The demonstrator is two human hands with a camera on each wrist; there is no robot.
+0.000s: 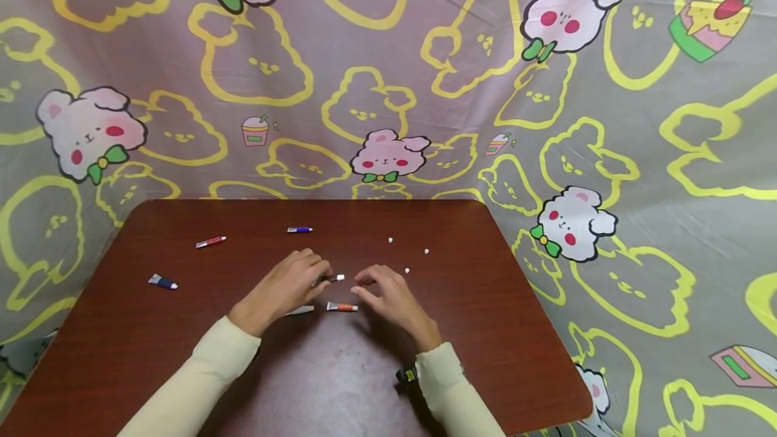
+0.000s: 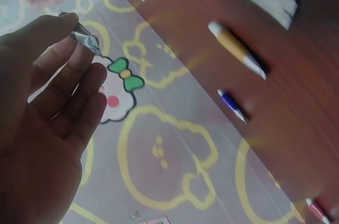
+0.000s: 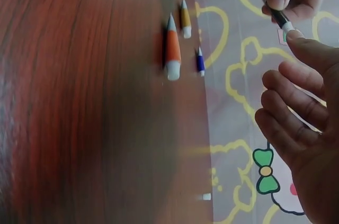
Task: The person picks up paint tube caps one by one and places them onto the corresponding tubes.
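In the head view my left hand (image 1: 294,285) pinches a small black paint tube (image 1: 333,279) with a white cap, held above the table. Its silver crimped end (image 2: 87,40) sticks out past the thumb in the left wrist view. My right hand (image 1: 388,295) is just right of the cap, fingers loosely bent, with a small gap to it. From the right wrist, the thumb overlaps the cap end of the black tube (image 3: 278,17). An orange tube (image 1: 342,307) lies on the table below the hands. Beside it is a pale grey tube (image 1: 301,310), partly covered by the left hand.
Blue (image 1: 300,230), red (image 1: 211,242) and dark navy (image 1: 163,282) tubes lie on the table's left and back. A yellow tube (image 3: 185,18) shows in the wrist views. Three small white pieces (image 1: 407,270) lie at the right. Patterned cloth (image 1: 376,106) hangs behind.
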